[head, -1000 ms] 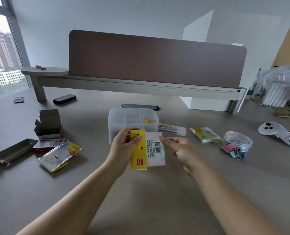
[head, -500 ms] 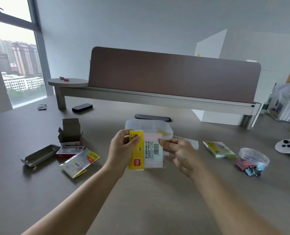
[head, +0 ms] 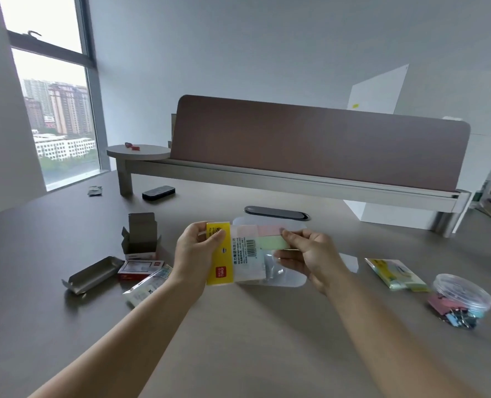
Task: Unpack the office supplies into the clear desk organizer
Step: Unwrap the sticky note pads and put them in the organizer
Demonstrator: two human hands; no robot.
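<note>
The right hand (head: pixel 310 255) has drawn the pink and green sticky notes (head: pixel 270 238) partway out of the packet (head: pixel 232 257), pinching them at 3 o'clock. The left hand (head: pixel 195 254) grips the packet's yellow end. The clear desk organizer (head: pixel 293 278) sits on the counter (head: pixel 252 340) just behind, so unloading looks imminent.

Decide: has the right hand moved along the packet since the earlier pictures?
Yes. The right hand has drawn the sticky notes rightward out of the packet, away from its yellow header.

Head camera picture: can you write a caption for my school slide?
Left hand holds a yellow-labelled packet while the right hand pinches pink and green sticky notes at its open end.
</note>
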